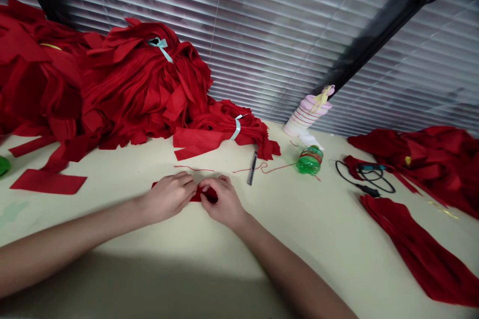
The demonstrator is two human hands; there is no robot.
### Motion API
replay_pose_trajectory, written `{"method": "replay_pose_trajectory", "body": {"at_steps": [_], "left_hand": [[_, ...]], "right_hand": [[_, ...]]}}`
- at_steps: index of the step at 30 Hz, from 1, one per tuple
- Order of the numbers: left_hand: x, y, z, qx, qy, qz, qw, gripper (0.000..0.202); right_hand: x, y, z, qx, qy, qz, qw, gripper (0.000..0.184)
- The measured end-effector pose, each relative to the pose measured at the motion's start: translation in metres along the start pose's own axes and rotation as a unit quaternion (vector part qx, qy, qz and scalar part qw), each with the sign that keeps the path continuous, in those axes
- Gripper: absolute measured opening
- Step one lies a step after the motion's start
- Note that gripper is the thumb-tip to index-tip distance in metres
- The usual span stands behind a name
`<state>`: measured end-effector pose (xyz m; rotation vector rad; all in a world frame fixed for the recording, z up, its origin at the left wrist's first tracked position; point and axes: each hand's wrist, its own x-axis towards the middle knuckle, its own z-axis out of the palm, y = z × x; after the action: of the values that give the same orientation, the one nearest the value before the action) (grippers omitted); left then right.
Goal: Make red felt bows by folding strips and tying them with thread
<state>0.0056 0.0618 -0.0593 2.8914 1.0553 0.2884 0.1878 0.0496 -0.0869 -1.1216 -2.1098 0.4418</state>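
Note:
My left hand [169, 196] and my right hand [223, 201] meet at the middle of the table, fingertips nearly touching. Between them lies a small piece of red fabric [196, 196], partly covered by both hands. The left fingers are curled down and closed on the fabric. My right thumb and index finger form a pinch at its edge; anything finer between the tips is hidden. Just beyond the hands, a length of red thread [194, 168] rests on the table. A dark pen-like tool with a silvery part [252, 168] lies a little farther right.
Big heaps of red fabric strips [142, 79] tied with ribbon line the back left. At the right are more red cloth [422, 254], a black cable [374, 182], a green bottle piece wound with thread [310, 160] and a pale pink cup [305, 115]. Blinds [262, 35] stand behind.

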Motion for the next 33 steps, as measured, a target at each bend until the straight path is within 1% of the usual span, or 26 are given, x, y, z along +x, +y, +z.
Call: {"method": "replay_pose_trajectory", "body": {"at_steps": [6,9,17,22,28,33], "left_hand": [[-0.001,0.0,0.0,0.012,0.008,-0.004,1.0,0.026],[-0.001,0.0,0.0,0.011,0.01,0.0,1.0,0.025],[-0.001,0.001,0.0,-0.014,0.006,-0.01,1.0,0.031],[-0.001,-0.002,-0.001,-0.054,-0.01,-0.024,0.998,0.028],[0.003,-0.012,-0.009,-0.139,-0.039,-0.014,0.989,0.014],[0.004,-0.013,-0.011,-0.164,-0.051,-0.029,0.985,0.012]], "right_hand": [[0.0,-0.001,0.001,-0.005,0.009,-0.003,1.0,0.017],[0.001,-0.002,0.0,-0.009,0.01,-0.01,1.0,0.014],[0.001,-0.003,-0.001,-0.008,0.001,-0.025,1.0,0.008],[0.002,0.0,0.001,0.004,0.001,-0.018,1.0,0.005],[0.004,0.002,-0.001,0.026,-0.015,-0.001,1.0,0.007],[0.008,0.003,-0.003,0.049,-0.038,0.01,0.998,0.009]]}}
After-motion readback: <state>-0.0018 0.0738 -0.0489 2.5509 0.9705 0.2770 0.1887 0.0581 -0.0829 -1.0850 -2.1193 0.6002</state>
